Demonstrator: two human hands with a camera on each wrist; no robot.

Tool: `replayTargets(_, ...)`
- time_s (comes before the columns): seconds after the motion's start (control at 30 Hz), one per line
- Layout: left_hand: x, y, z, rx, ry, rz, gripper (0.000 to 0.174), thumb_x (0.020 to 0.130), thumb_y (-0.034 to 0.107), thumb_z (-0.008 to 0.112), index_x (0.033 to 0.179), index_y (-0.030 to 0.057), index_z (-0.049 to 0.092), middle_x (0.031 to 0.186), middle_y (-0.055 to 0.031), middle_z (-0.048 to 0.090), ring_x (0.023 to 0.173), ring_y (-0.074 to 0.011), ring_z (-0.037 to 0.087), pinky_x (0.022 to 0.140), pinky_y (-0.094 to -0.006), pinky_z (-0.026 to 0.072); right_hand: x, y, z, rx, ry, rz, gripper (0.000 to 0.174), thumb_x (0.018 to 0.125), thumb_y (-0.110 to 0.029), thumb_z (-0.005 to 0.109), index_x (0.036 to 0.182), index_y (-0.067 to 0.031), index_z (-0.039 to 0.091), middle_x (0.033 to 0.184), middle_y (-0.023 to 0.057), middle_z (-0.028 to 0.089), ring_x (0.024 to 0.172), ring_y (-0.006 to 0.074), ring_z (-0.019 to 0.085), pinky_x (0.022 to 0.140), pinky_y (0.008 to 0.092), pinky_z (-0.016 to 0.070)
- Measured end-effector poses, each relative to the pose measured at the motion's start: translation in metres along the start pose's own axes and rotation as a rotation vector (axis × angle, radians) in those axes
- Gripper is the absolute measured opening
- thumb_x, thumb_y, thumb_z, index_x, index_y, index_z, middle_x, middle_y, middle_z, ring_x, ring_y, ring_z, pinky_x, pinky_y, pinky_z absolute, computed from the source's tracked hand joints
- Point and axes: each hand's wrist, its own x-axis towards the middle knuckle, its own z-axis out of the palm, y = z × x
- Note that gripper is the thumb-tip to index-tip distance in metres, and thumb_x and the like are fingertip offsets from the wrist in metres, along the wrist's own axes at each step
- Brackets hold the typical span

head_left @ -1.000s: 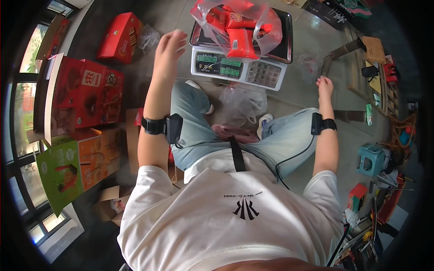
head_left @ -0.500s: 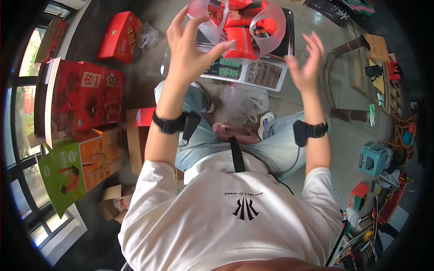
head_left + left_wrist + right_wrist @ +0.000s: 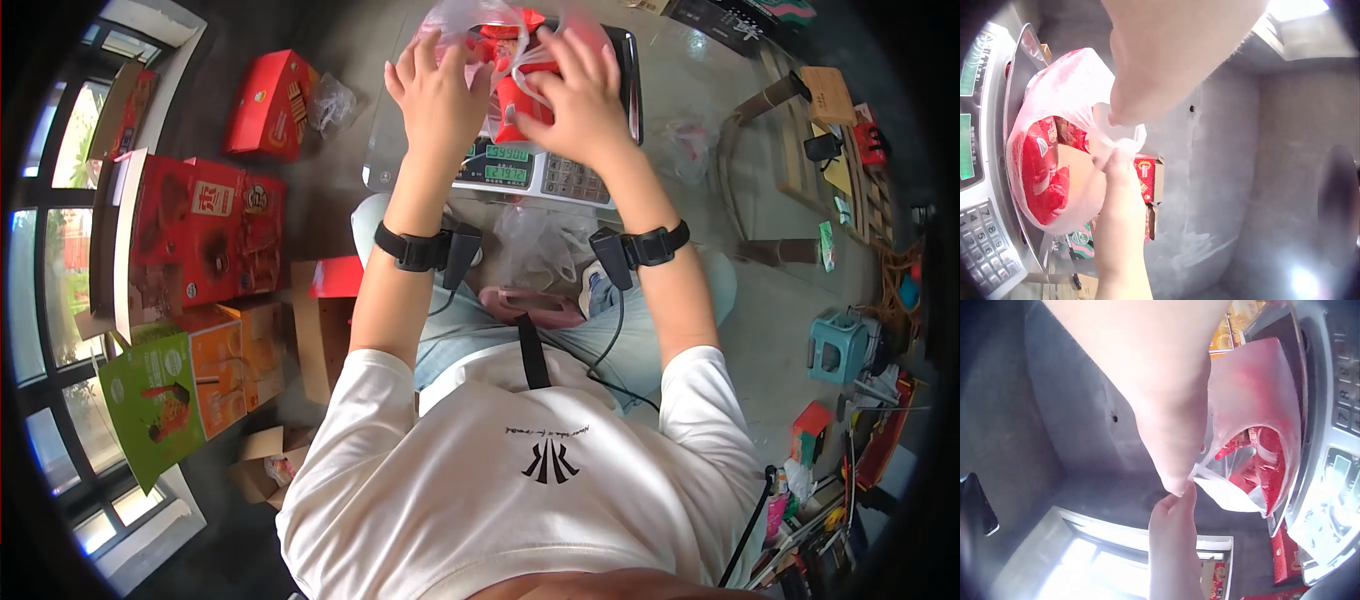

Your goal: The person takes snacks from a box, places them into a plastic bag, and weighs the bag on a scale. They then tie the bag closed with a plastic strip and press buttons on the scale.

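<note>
The left hand [image 3: 440, 100] and right hand [image 3: 588, 105] pinch one plastic bag [image 3: 1250, 381] at its top — at least two red packets [image 3: 515, 105] inside. The bag sits on one electronic scale [image 3: 537, 180], whose green display [image 3: 506, 173] seems to read 99900 over 27972. Its keypad [image 3: 986, 240] bears digits — 7 and 8 legible.

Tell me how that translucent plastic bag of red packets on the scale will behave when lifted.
The translucent plastic bag will probably sag, because its thin film is creased. The shiny red packets lie at different angles inside, so they may shift. The bag gapes on one side, so tilting it could spill some.
</note>
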Motion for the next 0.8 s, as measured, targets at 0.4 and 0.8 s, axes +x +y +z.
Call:
replayTargets(0.4,0.000,0.018,0.009,-0.200,-0.076,0.179,0.016,0.075,0.018,0.069,0.089,0.0129,0.065,0.135,-0.0128,0.046,0.127,-0.0365,0.037,0.107,-0.0563,0.0206,-0.025,0.000,0.005,0.952,0.272,0.595,0.024,0.097,-0.020,0.049,0.092,-0.0012,0.064,0.073,0.0060,0.065,0.077,0.0120,0.063,0.083,0.0290,0.0471)
replayTargets(0.8,0.027,0.039,-0.041,-1.022,-0.077,-0.250,0.018,0.096,0.014,0.043,0.088,0.0004,0.052,0.076,-0.0151,0.061,0.070,-0.0318,0.059,0.076,-0.0349,0.0470,-0.018,-0.025,0.007,0.975,0.434,0.571,0.023,0.098,-0.018,0.039,0.089,-0.0017,0.053,0.080,0.0048,0.056,0.076,0.0123,0.050,0.070,0.0261,0.0416)
